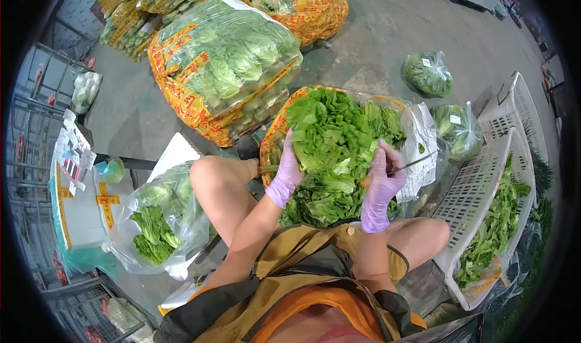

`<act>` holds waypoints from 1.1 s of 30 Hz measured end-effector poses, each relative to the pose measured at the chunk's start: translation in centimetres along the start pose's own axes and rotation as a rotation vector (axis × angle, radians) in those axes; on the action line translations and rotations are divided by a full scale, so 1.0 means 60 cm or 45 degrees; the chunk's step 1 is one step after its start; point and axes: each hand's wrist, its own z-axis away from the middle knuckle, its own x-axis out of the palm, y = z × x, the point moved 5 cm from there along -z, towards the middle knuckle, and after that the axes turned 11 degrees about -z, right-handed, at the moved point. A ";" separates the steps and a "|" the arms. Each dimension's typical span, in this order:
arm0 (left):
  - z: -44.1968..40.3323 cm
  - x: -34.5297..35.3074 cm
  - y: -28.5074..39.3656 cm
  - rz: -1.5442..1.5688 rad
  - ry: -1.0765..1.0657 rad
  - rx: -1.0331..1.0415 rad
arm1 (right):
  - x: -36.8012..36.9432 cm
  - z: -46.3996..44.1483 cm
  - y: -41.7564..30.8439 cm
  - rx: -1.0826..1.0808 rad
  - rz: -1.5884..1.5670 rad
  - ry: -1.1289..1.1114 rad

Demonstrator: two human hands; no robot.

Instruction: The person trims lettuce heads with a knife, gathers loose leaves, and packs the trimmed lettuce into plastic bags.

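The lettuce (pixel 331 125) is between the gloved hands, above an open bag (pixel 272 138) of greens. The left hand (pixel 288 175) grips its left side; the right hand (pixel 383 182), near its lower right, clasps a knife (pixel 419 161).

Smooth, rubbery gloves (pixel 376 209) cover my left hand (pixel 288 172) and right hand (pixel 385 176); the blade (pixel 422 160) in the latter looks metallic. Between my hands, crinkled lettuce (pixel 330 125) looks softly glossy. Beyond my left, a bag (pixel 227 62) is shiny clear plastic; right of my right, a crate (pixel 471 192) is matt plastic.
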 end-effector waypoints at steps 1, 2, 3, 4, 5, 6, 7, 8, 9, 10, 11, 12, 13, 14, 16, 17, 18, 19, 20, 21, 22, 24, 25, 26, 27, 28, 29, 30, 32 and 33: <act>-0.002 -0.002 0.000 -0.076 0.031 0.074 | 0.036 -0.011 -0.052 -0.387 0.303 -0.290; -0.004 -0.002 0.001 -0.150 0.056 0.151 | 0.065 -0.017 -0.080 -0.483 0.535 -0.437; 0.014 0.029 0.021 -0.218 0.060 0.221 | 0.089 -0.024 -0.089 -0.512 0.723 -0.569; 0.024 0.044 0.028 -0.219 0.053 0.216 | 0.106 -0.029 -0.089 -0.536 0.909 -0.703; 0.033 0.053 0.035 -0.256 0.072 0.227 | 0.101 -0.036 -0.082 -0.536 0.911 -0.698; 0.038 0.054 0.039 -0.294 0.092 0.240 | 0.099 -0.040 -0.067 -0.546 0.920 -0.847; 0.038 0.049 0.039 -0.296 0.089 0.244 | 0.098 -0.041 -0.056 -0.557 0.924 -0.998; 0.038 0.045 0.039 -0.346 -0.006 0.303 | 0.091 -0.044 -0.051 -0.559 0.921 -1.000; 0.042 0.051 0.043 -0.396 -0.100 0.358 | 0.080 -0.050 -0.044 -0.384 0.847 -0.930; 0.043 0.052 0.043 -0.396 -0.099 0.356 | 0.070 -0.055 -0.035 -0.212 0.774 -0.854; 0.043 0.052 0.041 -0.441 -0.068 0.331 | 0.065 -0.056 -0.032 -0.215 0.730 -0.807; 0.044 0.056 0.042 -0.486 -0.040 0.307 | 0.064 -0.056 -0.039 -0.215 0.734 -0.800; 0.045 0.059 0.043 -0.487 -0.045 0.304 | 0.067 -0.056 -0.046 -0.163 0.798 -0.830; 0.047 0.059 0.041 -0.413 -0.012 0.247 | 0.067 -0.056 -0.048 -0.111 0.862 -0.861; 0.054 0.060 0.039 -0.338 0.021 0.187 | 0.068 -0.055 -0.043 -0.223 0.954 -0.917; 0.057 0.063 0.041 -0.395 0.014 0.190 | 0.071 -0.052 -0.040 -0.338 1.043 -0.975; 0.057 0.065 0.043 -0.453 0.006 0.194 | 0.069 -0.055 -0.036 -0.339 1.043 -0.971; 0.054 0.063 0.043 -0.456 0.001 0.195 | 0.072 -0.055 -0.037 -0.466 1.084 -1.018; 0.050 0.058 0.044 -0.504 0.031 0.228 | 0.074 -0.053 -0.037 -0.592 1.123 -1.063; 0.049 0.055 0.047 -0.551 0.059 0.259 | 0.072 -0.055 -0.033 -0.593 1.124 -1.057; 0.048 0.052 0.048 -0.555 0.053 0.257 | 0.067 -0.059 -0.040 -0.704 0.997 -0.938; 0.048 0.047 0.052 -0.591 0.043 0.249 | 0.042 -0.086 -0.063 -0.929 0.784 -0.552; 0.048 0.040 0.054 -0.590 0.043 0.250 | 0.003 -0.114 -0.061 -0.510 0.571 -0.235; 0.048 0.030 0.055 -0.574 0.032 0.234 | -0.035 -0.128 -0.051 -0.089 0.348 0.073; 0.050 0.025 0.055 -0.558 0.022 0.218 | -0.042 -0.132 -0.061 -0.087 0.348 0.068; 0.049 0.021 0.056 -0.558 0.024 0.220 | -0.029 -0.135 -0.069 -0.093 0.655 -0.193; 0.048 0.023 0.058 -0.514 -0.026 0.256 | -0.017 -0.131 -0.072 -0.102 0.961 -0.455; 0.045 0.027 0.059 -0.470 -0.081 0.291 | -0.002 -0.114 -0.084 -0.176 0.905 -0.568; 0.037 0.033 0.057 -0.459 -0.144 0.314 | 0.052 -0.064 -0.101 -0.424 0.889 -0.817; 0.038 0.034 0.056 -0.453 -0.191 0.333 | 0.075 -0.040 -0.105 -0.591 0.922 -0.954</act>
